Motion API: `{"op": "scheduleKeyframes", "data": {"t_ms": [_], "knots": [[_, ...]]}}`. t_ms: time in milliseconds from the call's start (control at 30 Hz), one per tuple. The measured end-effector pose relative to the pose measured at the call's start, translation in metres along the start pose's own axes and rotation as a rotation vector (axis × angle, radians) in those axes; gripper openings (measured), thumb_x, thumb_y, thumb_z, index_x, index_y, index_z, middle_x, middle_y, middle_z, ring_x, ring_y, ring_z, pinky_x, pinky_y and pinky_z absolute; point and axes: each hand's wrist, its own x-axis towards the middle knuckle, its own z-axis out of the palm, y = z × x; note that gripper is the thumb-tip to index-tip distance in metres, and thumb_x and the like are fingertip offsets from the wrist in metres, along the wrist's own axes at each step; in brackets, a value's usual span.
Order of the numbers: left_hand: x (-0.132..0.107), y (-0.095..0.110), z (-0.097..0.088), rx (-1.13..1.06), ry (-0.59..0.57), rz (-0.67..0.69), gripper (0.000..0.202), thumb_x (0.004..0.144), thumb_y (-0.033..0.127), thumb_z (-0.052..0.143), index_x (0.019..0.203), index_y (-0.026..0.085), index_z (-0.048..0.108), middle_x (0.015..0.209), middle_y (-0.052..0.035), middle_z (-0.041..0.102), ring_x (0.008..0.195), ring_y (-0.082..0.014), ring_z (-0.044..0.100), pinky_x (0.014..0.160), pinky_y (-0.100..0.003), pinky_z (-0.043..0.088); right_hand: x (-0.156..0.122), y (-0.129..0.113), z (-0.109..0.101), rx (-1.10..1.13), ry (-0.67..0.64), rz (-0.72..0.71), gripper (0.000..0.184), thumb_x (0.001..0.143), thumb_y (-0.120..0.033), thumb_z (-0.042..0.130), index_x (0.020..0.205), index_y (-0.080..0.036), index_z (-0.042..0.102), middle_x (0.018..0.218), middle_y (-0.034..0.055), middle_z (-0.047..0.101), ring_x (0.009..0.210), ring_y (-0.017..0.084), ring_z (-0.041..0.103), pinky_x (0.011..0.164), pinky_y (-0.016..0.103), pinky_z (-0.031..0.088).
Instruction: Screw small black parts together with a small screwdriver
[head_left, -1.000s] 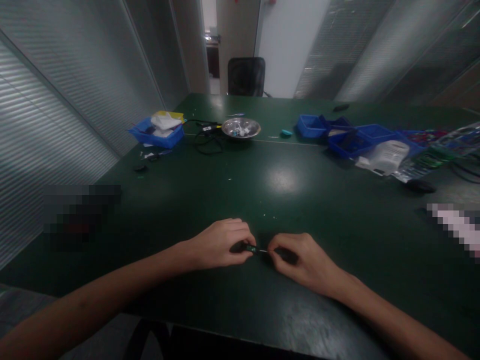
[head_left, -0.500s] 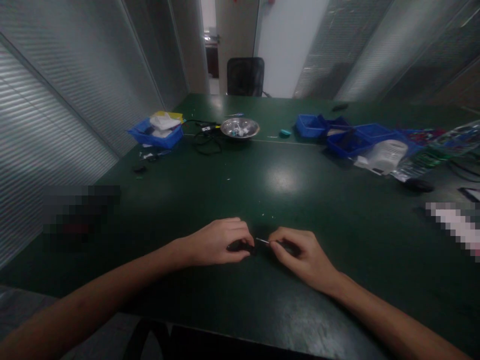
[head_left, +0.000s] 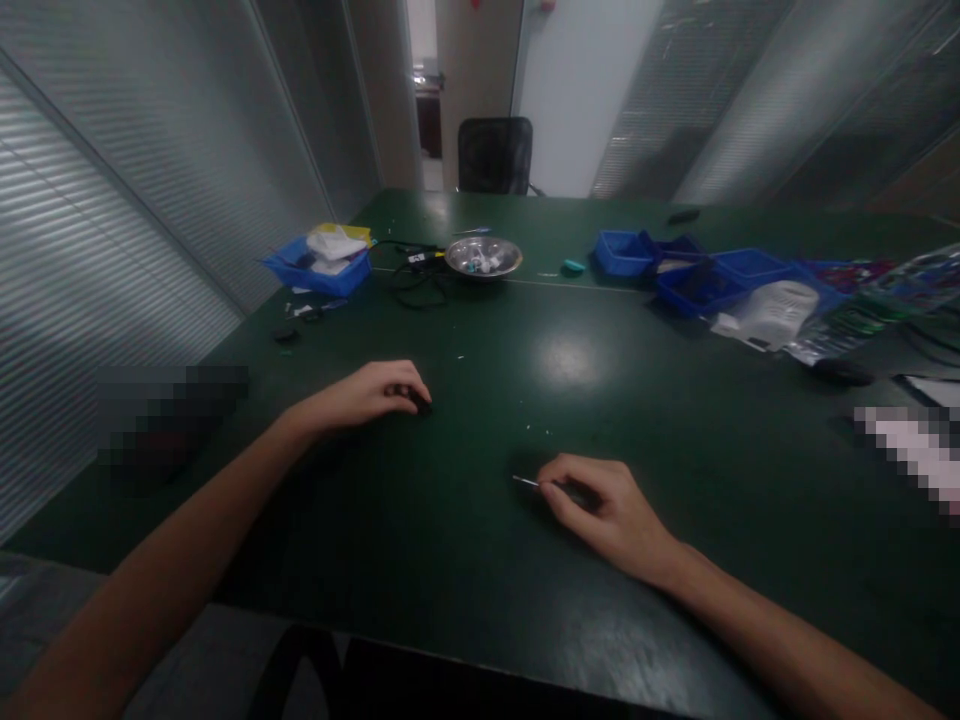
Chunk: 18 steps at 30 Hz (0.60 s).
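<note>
While the left hand [head_left: 371,395] curls closed over a small dark part [head_left: 421,405], well short of the metal bowl [head_left: 484,257], the right hand [head_left: 607,505] pinches a thin tool [head_left: 525,482]; a loose grip could lose the part

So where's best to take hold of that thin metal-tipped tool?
Probably by its dark handle, coming from the right, as the right hand does: the thin tool lies low over the table, its slim bare tip pointing left. The left hand, closed on a small dark part, is out of the way.
</note>
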Motion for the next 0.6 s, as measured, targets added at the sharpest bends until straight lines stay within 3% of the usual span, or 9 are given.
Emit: {"op": "scheduleKeyframes", "data": {"t_ms": [167,267,433,600], "knots": [[-0.019,-0.074,-0.034,0.23,0.433,-0.306,0.032,0.09,0.042,0.066,0.116,0.026,0.075,0.109,-0.0063,0.068,0.088,-0.0208,0.062,0.081,-0.033,0.05,-0.001,0.0,-0.001,-0.011,-0.016,-0.001,0.016,0.1,-0.025,0.057,0.09,-0.019,0.068,0.079,0.0001,0.068,0.065,0.013,0.06,0.062,0.026,0.043],[-0.03,-0.103,-0.043,0.321,0.63,-0.44,0.034,0.085,0.037,0.068,0.115,0.023,0.076,0.101,-0.0065,0.068,0.088,-0.0223,0.063,0.083,-0.033,0.049,-0.001,-0.001,-0.001,-0.025,-0.012,-0.005,0.017,0.1,-0.025,0.057,0.089,-0.019,0.068,0.078,-0.0001,0.067,0.065,0.013,0.06,0.062,0.026,0.043],[-0.044,-0.118,-0.052,0.368,0.743,-0.664,0.044,0.08,0.044,0.074,0.118,0.021,0.072,0.104,-0.0086,0.07,0.089,-0.0243,0.065,0.08,-0.034,0.049,-0.001,-0.003,-0.001,-0.031,-0.014,-0.019,0.017,0.1,-0.026,0.057,0.089,-0.019,0.068,0.077,0.0001,0.067,0.064,0.013,0.06,0.061,0.026,0.043],[-0.057,-0.115,-0.062,0.367,0.718,-0.904,0.04,0.076,0.057,0.077,0.095,0.022,0.075,0.095,-0.0096,0.072,0.086,-0.0283,0.067,0.072,-0.036,0.048,-0.002,-0.004,-0.001,-0.029,-0.016,-0.015,0.017,0.1,-0.025,0.056,0.09,-0.018,0.069,0.078,0.0007,0.068,0.065,0.014,0.061,0.061,0.026,0.043]]}}
